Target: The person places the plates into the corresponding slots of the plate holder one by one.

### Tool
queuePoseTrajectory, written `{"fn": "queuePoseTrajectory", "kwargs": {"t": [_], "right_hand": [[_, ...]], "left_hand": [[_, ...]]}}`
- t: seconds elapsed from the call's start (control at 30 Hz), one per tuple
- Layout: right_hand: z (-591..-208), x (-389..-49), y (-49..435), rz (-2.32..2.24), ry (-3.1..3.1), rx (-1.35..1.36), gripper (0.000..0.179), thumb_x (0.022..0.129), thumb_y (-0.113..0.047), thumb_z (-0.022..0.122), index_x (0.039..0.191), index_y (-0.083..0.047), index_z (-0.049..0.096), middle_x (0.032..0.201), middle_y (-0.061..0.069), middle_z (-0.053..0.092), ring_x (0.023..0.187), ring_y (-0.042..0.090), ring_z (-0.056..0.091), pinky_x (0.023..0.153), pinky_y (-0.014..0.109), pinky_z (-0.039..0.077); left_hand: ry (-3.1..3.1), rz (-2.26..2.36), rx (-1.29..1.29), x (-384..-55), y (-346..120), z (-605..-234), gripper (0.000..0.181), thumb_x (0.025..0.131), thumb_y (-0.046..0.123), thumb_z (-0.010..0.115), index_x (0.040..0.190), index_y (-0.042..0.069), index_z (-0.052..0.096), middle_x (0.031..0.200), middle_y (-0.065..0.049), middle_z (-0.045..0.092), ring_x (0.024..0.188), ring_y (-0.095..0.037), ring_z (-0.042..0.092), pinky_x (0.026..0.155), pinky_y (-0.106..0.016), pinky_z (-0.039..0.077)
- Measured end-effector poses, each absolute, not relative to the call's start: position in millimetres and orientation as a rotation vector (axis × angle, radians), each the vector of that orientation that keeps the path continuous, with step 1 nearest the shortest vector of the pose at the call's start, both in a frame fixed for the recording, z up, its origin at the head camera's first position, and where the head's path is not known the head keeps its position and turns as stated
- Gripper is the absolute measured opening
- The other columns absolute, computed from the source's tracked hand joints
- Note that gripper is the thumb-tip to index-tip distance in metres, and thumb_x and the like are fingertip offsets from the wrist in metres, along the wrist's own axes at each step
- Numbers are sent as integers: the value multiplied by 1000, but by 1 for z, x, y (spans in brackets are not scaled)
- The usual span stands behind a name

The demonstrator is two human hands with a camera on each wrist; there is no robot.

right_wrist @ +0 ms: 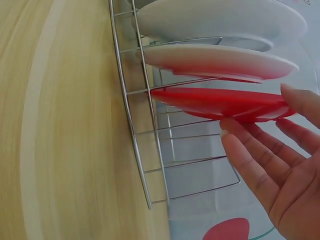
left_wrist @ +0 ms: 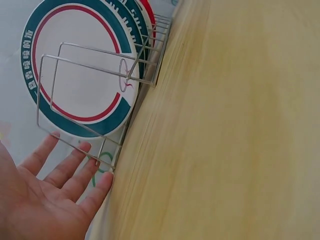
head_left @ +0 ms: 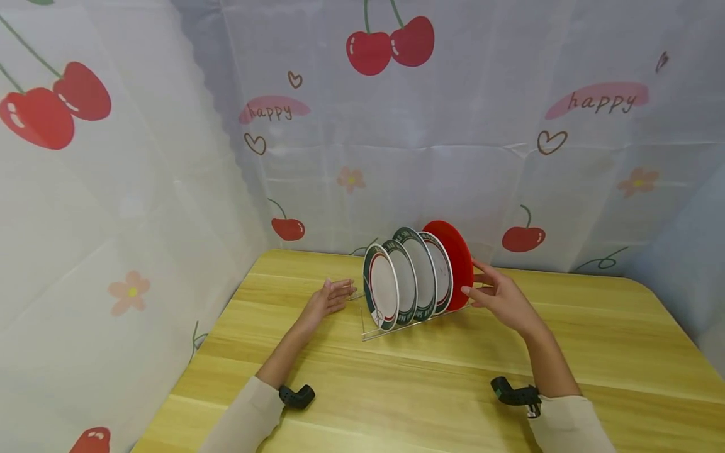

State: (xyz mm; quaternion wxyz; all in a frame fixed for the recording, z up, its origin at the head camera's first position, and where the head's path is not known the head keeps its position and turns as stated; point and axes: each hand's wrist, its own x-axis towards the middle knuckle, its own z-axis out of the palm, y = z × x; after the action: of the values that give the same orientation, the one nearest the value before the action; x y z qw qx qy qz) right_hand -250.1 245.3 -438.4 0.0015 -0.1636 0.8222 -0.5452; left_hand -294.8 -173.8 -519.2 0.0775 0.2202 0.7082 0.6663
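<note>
Several round plates stand on edge in a wire dish rack [head_left: 391, 332]. The leftmost plate [left_wrist: 80, 65] is white with a green rim and a red ring. At the right end leans a red plate [head_left: 453, 261]. My right hand [head_left: 504, 302] is at its outer edge, pinching the rim between thumb and fingers [right_wrist: 260, 160]. In the right wrist view the red plate [right_wrist: 220, 102] sits between the rack's wires. My left hand [head_left: 325, 305] is at the rack's left end; its spread fingertips [left_wrist: 85, 146] touch the end wire.
The rack stands on a wooden table [head_left: 408, 390], near its back edge. Behind and at the sides hangs a pale curtain [head_left: 453, 170] printed with cherries. A black wrist device [head_left: 297, 396] is on the left arm, another wrist device [head_left: 512, 391] on the right.
</note>
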Motion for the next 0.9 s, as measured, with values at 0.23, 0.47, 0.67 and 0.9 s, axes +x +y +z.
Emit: {"fn": "queuePoseTrajectory", "kwargs": {"t": [0.23,0.47,0.67,0.9], "right_hand": [[-439,-253,244,-1694,2671,-487,59,104,-16,60,155,0,36,142,31,52,116,49,62,79,43,63],[-440,-253,244,-1704,2737,-451,49,106,-13,54,151,3,42,137,32,56,115,49,63,80,45,62],[-433,-248,241,-1633,2860,-361,54,108,-26,51,154,0,39,140,31,54,119,47,61,88,51,59],[-413,-229,218,-1924,2725,-72,75,108,-47,38,164,-15,0,166,25,13,151,44,19,117,65,25]], "left_hand": [[2111,1962,708,-297,-181,-525,82,108,60,19,138,-6,58,131,-26,64,122,-40,61,98,-50,55],[2019,1809,833,-298,-187,-527,72,113,44,16,128,-6,65,126,-20,69,119,-31,65,96,-42,57],[2000,1767,826,-297,-186,-524,65,113,40,22,124,-6,67,124,-18,70,116,-28,67,95,-41,57],[2076,1988,524,-306,-185,-512,57,108,45,46,138,-1,58,127,-19,67,112,-34,69,91,-41,59]]}}
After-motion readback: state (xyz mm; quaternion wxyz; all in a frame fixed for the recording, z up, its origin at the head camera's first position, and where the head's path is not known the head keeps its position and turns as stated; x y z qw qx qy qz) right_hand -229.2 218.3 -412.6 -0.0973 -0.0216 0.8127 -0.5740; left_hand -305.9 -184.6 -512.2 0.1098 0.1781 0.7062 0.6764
